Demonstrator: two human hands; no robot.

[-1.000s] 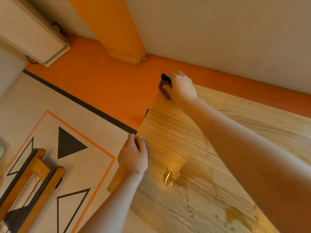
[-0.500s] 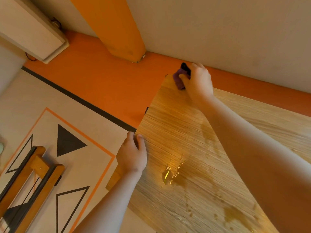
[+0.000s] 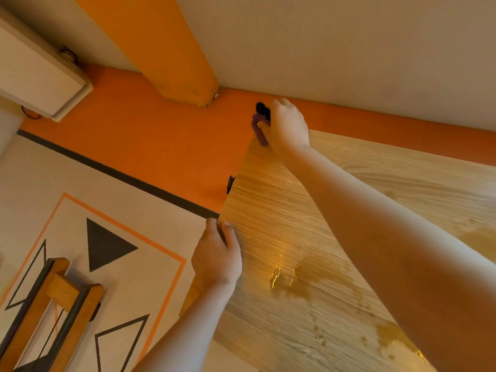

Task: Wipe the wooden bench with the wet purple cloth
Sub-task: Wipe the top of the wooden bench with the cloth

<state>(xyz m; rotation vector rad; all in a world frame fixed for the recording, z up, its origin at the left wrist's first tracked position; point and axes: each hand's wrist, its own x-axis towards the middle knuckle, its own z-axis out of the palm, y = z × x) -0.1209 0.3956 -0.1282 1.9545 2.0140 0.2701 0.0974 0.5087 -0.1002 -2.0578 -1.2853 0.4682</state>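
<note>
Two hands meet the bench (image 3: 281, 205): right hand (image 3: 288, 127) grips the purple cloth (image 3: 258, 127) at its far corner, visible strip lying along the end edge; left hand (image 3: 216, 260) clasps that edge.

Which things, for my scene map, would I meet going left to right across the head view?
wooden frame on the floor → black triangle → left hand holding the wooden bench edge → purple cloth → right hand gripping it

Orange pillar (image 3: 161, 44) meets orange floor (image 3: 150, 146); pale wall (image 3: 349, 49) behind. White box (image 3: 35, 73) upper left. Patterned mat (image 3: 134, 277), black triangles. Wooden frame (image 3: 61, 288) lower left.
</note>
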